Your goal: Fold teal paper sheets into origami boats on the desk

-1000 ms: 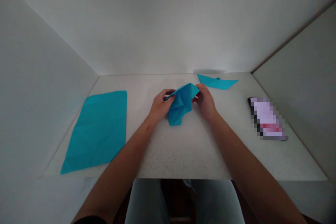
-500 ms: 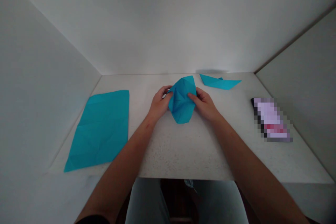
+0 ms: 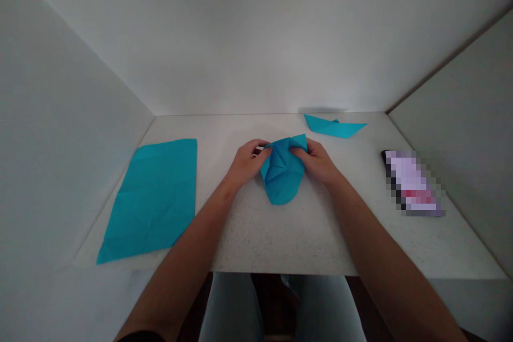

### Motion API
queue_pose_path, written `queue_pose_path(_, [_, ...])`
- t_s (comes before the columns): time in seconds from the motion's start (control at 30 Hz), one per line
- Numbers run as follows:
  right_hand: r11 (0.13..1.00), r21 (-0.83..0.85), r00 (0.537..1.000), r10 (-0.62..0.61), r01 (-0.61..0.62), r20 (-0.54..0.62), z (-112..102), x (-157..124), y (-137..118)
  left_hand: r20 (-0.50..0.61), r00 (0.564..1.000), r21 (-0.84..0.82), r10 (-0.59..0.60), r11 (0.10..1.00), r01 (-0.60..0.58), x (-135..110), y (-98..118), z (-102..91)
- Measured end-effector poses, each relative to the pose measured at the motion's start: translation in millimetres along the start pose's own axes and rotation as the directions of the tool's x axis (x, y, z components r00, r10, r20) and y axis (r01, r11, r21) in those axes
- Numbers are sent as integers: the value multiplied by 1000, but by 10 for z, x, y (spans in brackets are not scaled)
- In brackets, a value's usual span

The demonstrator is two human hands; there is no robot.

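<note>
The left hand (image 3: 247,163) pinches the left edge of a creased turquoise paper (image 3: 284,179), thumb on its near face; the right hand (image 3: 320,161) grips its upper right side likewise, so it is held between them over the desk (image 3: 276,246). Beyond the right hand sits a folded paper boat (image 3: 335,128); farther right, a pixelated smartphone (image 3: 411,179). Left of the left hand lies a turquoise sheet (image 3: 156,197).
</note>
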State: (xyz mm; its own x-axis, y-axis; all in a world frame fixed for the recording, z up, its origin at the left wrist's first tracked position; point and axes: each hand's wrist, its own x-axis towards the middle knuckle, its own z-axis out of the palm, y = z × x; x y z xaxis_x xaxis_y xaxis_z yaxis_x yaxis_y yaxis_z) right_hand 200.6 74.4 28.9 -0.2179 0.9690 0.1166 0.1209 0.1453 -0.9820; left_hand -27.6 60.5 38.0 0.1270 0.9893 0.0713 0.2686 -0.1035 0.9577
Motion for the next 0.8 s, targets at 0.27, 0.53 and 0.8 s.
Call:
queue_pose_path(0.27, [999, -34, 997, 19, -21, -72, -30, 0, -41, 127, 984, 91, 122, 987, -134, -14, -30, -11])
queue_pose_path(0.53, [981, -191, 999, -48, 43, -18, 66, -59, -94, 86, 941, 194, 327, 921, -338, -70, 9, -31])
queue_pose_path(0.8, [936, -322, 990, -143, 139, 12, 97, -73, -140, 82, 934, 372, 348, 859, -352, -104, 84, -56])
